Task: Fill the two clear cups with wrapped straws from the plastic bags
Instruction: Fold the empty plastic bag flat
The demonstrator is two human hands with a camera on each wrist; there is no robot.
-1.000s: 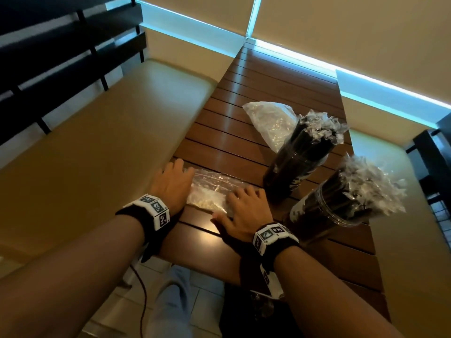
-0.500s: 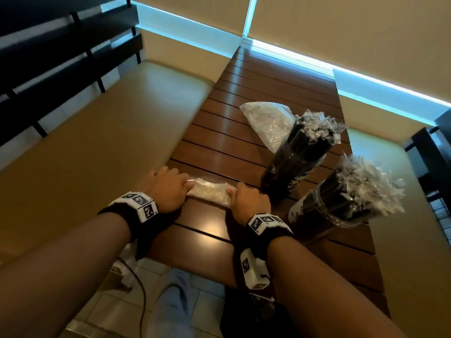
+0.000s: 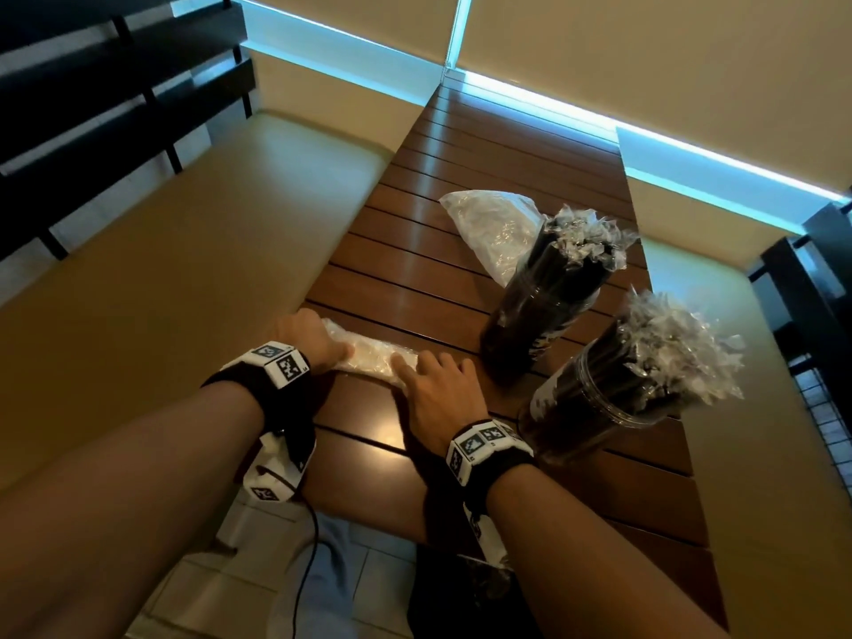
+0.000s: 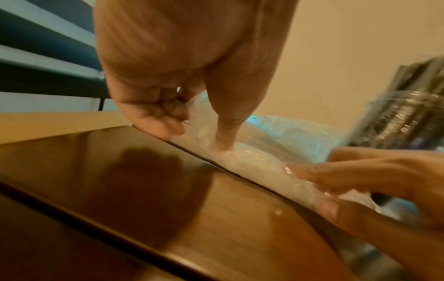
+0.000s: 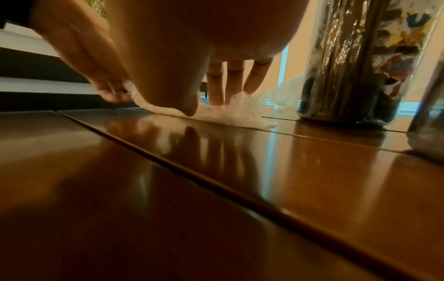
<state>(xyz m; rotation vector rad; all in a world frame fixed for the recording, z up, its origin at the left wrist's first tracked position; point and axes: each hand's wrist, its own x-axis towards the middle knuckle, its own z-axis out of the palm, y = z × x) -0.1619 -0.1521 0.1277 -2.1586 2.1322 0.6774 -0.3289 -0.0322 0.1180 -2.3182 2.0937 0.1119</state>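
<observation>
Two clear cups stand on the wooden table (image 3: 415, 274), both packed with black wrapped straws: the far cup (image 3: 539, 315) and the near cup (image 3: 594, 417). A crumpled clear plastic bag (image 3: 369, 357), rolled into a narrow strip, lies at the table's near left edge between my hands. My left hand (image 3: 332, 348) grips its left end, fingers curled and thumb pressing down (image 4: 225, 140). On the roll's right part, my right hand (image 3: 428, 366) presses with straight fingers (image 5: 216, 91). The far cup (image 5: 360, 76) stands just right of that hand.
A second crumpled plastic bag (image 3: 488, 223) lies behind the far cup. Tan padded benches run along both sides, left bench (image 3: 184, 269) and right bench (image 3: 747, 371). Dark slatted rails (image 3: 115, 99) stand at far left. Tiled floor and my leg show below the table edge.
The flat bag has been rolled up into a narrow strip. My right hand, curled half a second ago, now lies spread on the roll; my left hand stays at its left end.
</observation>
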